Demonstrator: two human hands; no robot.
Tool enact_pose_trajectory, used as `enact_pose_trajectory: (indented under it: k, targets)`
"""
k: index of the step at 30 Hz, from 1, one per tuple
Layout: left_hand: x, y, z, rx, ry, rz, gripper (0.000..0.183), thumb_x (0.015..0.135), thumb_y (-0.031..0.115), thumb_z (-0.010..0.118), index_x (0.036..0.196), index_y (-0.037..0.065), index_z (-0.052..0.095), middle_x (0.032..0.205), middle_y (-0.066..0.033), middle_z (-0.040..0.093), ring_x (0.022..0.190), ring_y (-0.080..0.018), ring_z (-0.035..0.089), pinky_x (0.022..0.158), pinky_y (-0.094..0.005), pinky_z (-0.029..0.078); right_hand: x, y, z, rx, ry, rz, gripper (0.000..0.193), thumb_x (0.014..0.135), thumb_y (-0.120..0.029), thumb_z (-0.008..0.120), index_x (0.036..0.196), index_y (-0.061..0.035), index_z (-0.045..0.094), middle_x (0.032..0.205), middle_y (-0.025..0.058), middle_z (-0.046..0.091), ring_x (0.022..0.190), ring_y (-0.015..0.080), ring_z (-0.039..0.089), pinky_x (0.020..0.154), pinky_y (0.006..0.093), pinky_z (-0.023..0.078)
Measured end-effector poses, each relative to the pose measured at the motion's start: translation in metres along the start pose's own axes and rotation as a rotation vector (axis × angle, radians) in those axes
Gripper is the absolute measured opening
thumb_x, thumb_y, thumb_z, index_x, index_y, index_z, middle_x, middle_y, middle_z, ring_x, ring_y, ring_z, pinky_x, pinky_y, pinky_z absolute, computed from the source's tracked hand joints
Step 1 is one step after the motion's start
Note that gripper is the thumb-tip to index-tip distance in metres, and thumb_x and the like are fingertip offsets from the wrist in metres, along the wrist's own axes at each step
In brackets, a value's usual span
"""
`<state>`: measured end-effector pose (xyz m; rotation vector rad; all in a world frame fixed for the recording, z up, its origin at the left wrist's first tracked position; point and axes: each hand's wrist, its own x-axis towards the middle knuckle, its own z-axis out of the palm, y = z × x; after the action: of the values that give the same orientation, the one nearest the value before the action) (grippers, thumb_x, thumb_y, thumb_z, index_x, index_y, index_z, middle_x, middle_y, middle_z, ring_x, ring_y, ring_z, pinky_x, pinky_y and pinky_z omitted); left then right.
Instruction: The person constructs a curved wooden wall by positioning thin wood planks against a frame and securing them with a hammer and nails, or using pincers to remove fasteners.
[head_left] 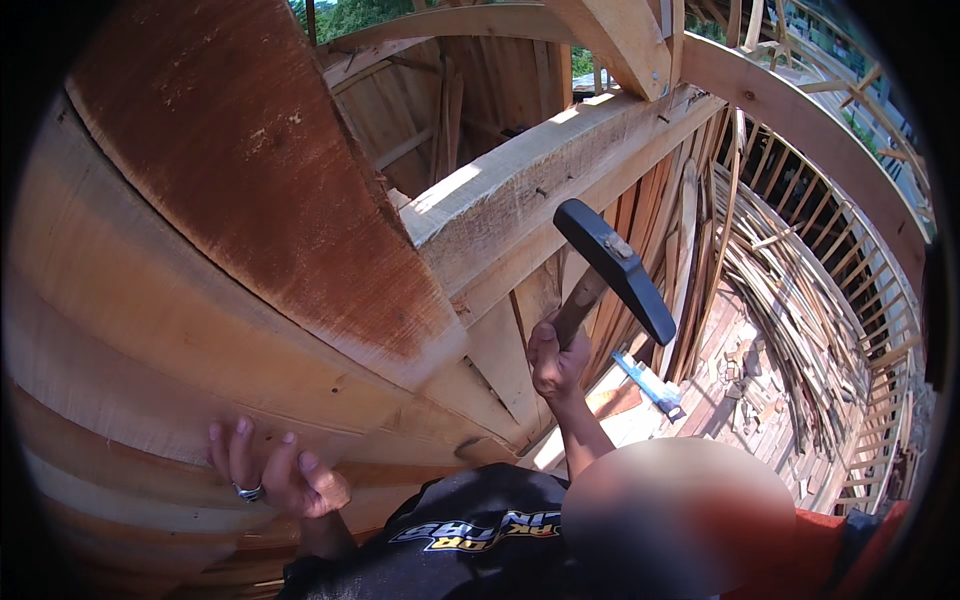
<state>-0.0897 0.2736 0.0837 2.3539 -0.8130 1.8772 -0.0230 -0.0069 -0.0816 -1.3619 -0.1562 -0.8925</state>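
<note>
My right hand (558,360) grips the wooden handle of a hammer (618,262) just below its black head. The hammer is raised in front of a thick pale beam (490,205), apart from it. A few nails (541,191) stick out of that beam's side. At the lower left, my left hand (280,470), with a ring on one finger, has its fingers apart and slightly bent. It is beside the curved hull-like planking (130,320); whether it touches the wood I cannot tell. A broad reddish-brown board (260,170) slants over the planking to meet the beam's end.
Curved wooden framing (820,130) arches across the upper right. Below, long wood strips (790,330) lie in a heap, with offcuts (745,370) scattered on a plank floor. A blue-and-white object like a handsaw (648,383) lies beyond my right forearm. Upright boards (640,220) lean under the beam.
</note>
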Motion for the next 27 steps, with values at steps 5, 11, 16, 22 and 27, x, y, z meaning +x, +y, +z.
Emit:
enact_pose_trajectory:
  k: [5,11,16,22,27]
  targets:
    - [0.0,0.006,0.008,-0.021,0.032,-0.017,0.024,0.092,0.025,0.042,0.1,0.006,0.055,0.125,-0.0216,0.05,0.127,-0.0422,0.038,0.105,-0.0612,0.026,0.027,0.013,0.024,0.312,0.34,-0.588,0.033,0.096,-0.036,0.054,0.092,-0.0066,0.04,0.066,0.0044,0.047,0.048,0.0103,0.043,0.042,0.025,0.036]
    - [0.001,0.004,0.002,0.033,0.033,-0.04,0.024,0.092,0.024,0.042,0.1,0.006,0.055,0.125,-0.0222,0.05,0.128,-0.042,0.036,0.104,-0.0607,0.026,-0.005,0.004,-0.002,0.225,0.071,-0.068,0.033,0.096,-0.035,0.055,0.093,-0.0058,0.041,0.064,0.0047,0.046,0.046,0.0093,0.042,0.04,0.0235,0.034]
    - [0.004,0.006,0.01,0.039,0.057,-0.092,0.023,0.091,0.026,0.043,0.099,0.009,0.056,0.124,-0.0194,0.051,0.129,-0.0419,0.036,0.106,-0.0607,0.023,0.028,0.022,0.012,-0.049,0.082,0.008,0.026,0.097,-0.029,0.052,0.09,-0.0046,0.047,0.06,0.0046,0.05,0.052,0.0137,0.05,0.048,0.0292,0.042]
    - [0.001,0.004,0.008,0.017,0.062,-0.046,0.022,0.09,0.025,0.044,0.099,0.008,0.057,0.123,-0.02,0.052,0.128,-0.0421,0.037,0.105,-0.06,0.024,0.005,-0.017,-0.009,0.445,0.137,-0.144,0.034,0.097,-0.036,0.051,0.095,-0.004,0.04,0.065,0.0076,0.047,0.049,0.0115,0.045,0.044,0.0273,0.04]
    - [0.006,0.007,0.011,0.04,0.057,-0.03,0.025,0.093,0.024,0.043,0.102,0.005,0.056,0.126,-0.0214,0.051,0.129,-0.0415,0.036,0.105,-0.0592,0.026,0.037,0.019,0.013,-0.127,-0.006,0.123,0.028,0.099,-0.032,0.049,0.089,-0.0069,0.041,0.062,0.0049,0.048,0.044,0.0099,0.043,0.04,0.0241,0.038]
